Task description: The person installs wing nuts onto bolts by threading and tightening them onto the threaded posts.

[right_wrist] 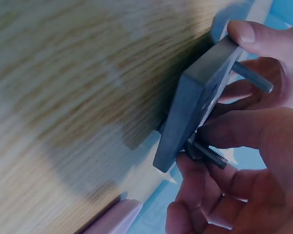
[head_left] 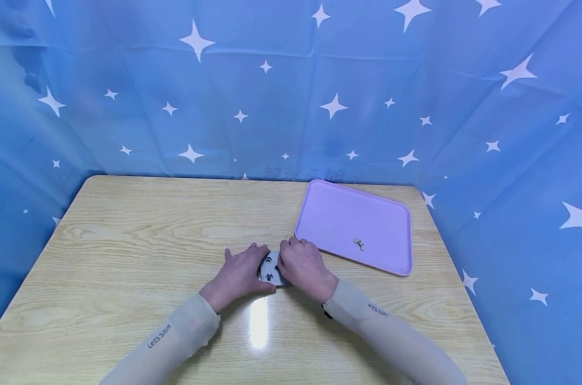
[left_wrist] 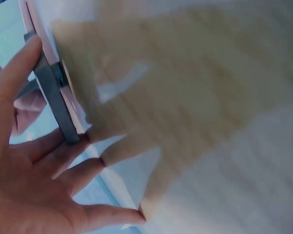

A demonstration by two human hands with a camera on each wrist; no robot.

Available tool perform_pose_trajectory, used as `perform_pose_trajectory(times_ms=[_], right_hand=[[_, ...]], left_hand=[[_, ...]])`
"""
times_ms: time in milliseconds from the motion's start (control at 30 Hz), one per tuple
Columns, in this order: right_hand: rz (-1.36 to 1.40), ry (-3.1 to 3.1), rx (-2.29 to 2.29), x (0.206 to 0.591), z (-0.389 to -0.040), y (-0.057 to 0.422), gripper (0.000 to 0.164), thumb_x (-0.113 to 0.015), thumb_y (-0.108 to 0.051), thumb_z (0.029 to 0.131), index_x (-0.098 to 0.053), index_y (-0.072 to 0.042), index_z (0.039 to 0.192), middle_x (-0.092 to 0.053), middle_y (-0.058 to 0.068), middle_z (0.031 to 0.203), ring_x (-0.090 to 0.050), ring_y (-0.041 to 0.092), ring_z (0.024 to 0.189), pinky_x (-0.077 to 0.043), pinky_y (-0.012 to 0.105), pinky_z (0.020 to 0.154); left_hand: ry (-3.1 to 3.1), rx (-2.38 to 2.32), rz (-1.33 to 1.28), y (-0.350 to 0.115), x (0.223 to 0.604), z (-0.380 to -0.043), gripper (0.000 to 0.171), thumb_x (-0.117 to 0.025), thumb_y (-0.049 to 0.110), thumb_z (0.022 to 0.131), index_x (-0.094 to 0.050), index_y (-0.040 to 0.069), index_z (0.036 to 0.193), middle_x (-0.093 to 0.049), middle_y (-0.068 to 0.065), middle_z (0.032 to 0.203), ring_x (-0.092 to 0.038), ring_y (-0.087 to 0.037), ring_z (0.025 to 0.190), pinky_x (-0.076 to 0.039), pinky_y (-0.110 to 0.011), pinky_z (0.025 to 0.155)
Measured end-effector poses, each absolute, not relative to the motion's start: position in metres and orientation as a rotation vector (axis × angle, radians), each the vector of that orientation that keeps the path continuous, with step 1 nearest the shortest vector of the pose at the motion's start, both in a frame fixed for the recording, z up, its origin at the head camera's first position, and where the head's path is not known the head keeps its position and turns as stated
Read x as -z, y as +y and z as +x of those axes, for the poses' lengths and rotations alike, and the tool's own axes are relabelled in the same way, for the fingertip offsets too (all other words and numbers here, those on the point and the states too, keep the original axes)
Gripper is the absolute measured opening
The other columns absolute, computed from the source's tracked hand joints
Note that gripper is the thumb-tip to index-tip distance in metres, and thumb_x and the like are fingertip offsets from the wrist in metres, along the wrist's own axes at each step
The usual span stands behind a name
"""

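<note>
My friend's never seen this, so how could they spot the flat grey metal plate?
Start at the pale wood-grained table and find the lilac rectangular tray. Nearer the person and left of it, between the bare left hand and bare right hand, is the plate. Unlike the tray, it has grey metal bolts sticking out.

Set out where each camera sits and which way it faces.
Head: worn on the head, facing forward and down at the table, metal plate and purple tray; left hand, right hand and both sleeves show.
Left wrist: worn on that wrist, facing the metal plate and table; the left hand shows.
Right wrist: worn likewise, facing the metal plate and two bolts; both hands show.
Shared: head and right wrist views both show two hands and the metal plate.
</note>
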State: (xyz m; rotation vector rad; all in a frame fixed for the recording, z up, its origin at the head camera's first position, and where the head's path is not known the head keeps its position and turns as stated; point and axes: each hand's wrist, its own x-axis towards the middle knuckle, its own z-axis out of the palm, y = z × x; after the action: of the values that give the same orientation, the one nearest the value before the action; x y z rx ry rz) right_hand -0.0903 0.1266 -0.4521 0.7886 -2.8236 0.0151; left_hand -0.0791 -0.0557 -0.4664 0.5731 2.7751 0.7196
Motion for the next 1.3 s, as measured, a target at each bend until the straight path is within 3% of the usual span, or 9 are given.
perform_pose_trajectory(times_ms=[367, 600, 767, 833, 933, 1133, 1300], right_hand=[[0.754, -2.875, -0.093, 0.454, -0.095, 0.127, 0.024, -0.072, -0.012, 0.091, -0.057, -0.008, 0.072, -0.054, 0.003, 0.065, -0.047, 0.016, 0.053, -0.043, 0.031, 0.046], [0.738, -2.895, -0.191, 0.454, -0.097, 0.128, 0.027, -0.070, -0.009, 0.090, -0.053, -0.009, 0.069, -0.052, 0.003, 0.062, -0.048, 0.016, 0.052, -0.043, 0.032, 0.044], [0.760, -2.913, -0.219, 0.452, -0.099, 0.131, 0.024, -0.070, -0.013, 0.092, -0.056, -0.009, 0.072, -0.055, 0.002, 0.064, -0.050, 0.016, 0.053, -0.045, 0.034, 0.047], [0.833, -2.912, -0.217, 0.451, -0.100, 0.136, 0.018, -0.070, -0.016, 0.093, -0.061, -0.008, 0.080, -0.059, 0.002, 0.069, -0.054, 0.017, 0.058, -0.048, 0.034, 0.052], [1.022, -2.893, -0.204, 0.446, -0.102, 0.146, 0.014, -0.073, -0.021, 0.094, -0.070, -0.008, 0.096, -0.065, 0.002, 0.082, -0.059, 0.019, 0.070, -0.051, 0.035, 0.062], [1.422, -2.836, -0.128, 0.434, -0.107, 0.165, 0.024, -0.070, -0.016, 0.098, -0.072, -0.015, 0.123, -0.070, 0.000, 0.116, -0.064, 0.020, 0.103, -0.055, 0.039, 0.081], [1.562, -2.801, -0.010, 0.431, -0.111, 0.174, 0.036, -0.067, -0.010, 0.100, -0.067, -0.020, 0.135, -0.065, -0.006, 0.137, -0.059, 0.017, 0.123, -0.051, 0.040, 0.094]], left_hand=[[2.864, -0.654, 0.553, -0.047, 0.467, -0.073, 0.086, -0.093, 0.047, 0.071, -0.058, 0.005, 0.137, -0.064, -0.017, 0.138, -0.055, -0.038, 0.135, -0.030, -0.085, 0.101], [2.884, -0.656, 0.570, -0.045, 0.467, -0.073, 0.079, -0.094, 0.047, 0.069, -0.060, 0.008, 0.129, -0.068, -0.011, 0.122, -0.066, -0.029, 0.111, -0.034, -0.084, 0.097], [2.834, -0.680, 0.568, -0.048, 0.466, -0.073, 0.086, -0.093, 0.046, 0.072, -0.056, 0.005, 0.138, -0.063, -0.018, 0.137, -0.058, -0.037, 0.130, -0.030, -0.085, 0.101], [2.807, -0.685, 0.564, -0.050, 0.465, -0.074, 0.090, -0.093, 0.045, 0.073, -0.053, 0.004, 0.143, -0.058, -0.021, 0.145, -0.050, -0.041, 0.139, -0.027, -0.084, 0.103], [2.783, -0.685, 0.566, -0.052, 0.464, -0.075, 0.090, -0.092, 0.046, 0.074, -0.053, 0.005, 0.145, -0.055, -0.022, 0.148, -0.049, -0.043, 0.140, -0.027, -0.084, 0.104], [2.742, -0.709, 0.566, -0.054, 0.462, -0.077, 0.087, -0.093, 0.044, 0.073, -0.055, 0.007, 0.142, -0.060, -0.020, 0.142, -0.060, -0.043, 0.126, -0.027, -0.084, 0.103], [2.700, -0.727, 0.558, -0.056, 0.460, -0.079, 0.092, -0.094, 0.042, 0.073, -0.052, 0.007, 0.147, -0.054, -0.020, 0.150, -0.048, -0.043, 0.140, -0.025, -0.083, 0.106]])
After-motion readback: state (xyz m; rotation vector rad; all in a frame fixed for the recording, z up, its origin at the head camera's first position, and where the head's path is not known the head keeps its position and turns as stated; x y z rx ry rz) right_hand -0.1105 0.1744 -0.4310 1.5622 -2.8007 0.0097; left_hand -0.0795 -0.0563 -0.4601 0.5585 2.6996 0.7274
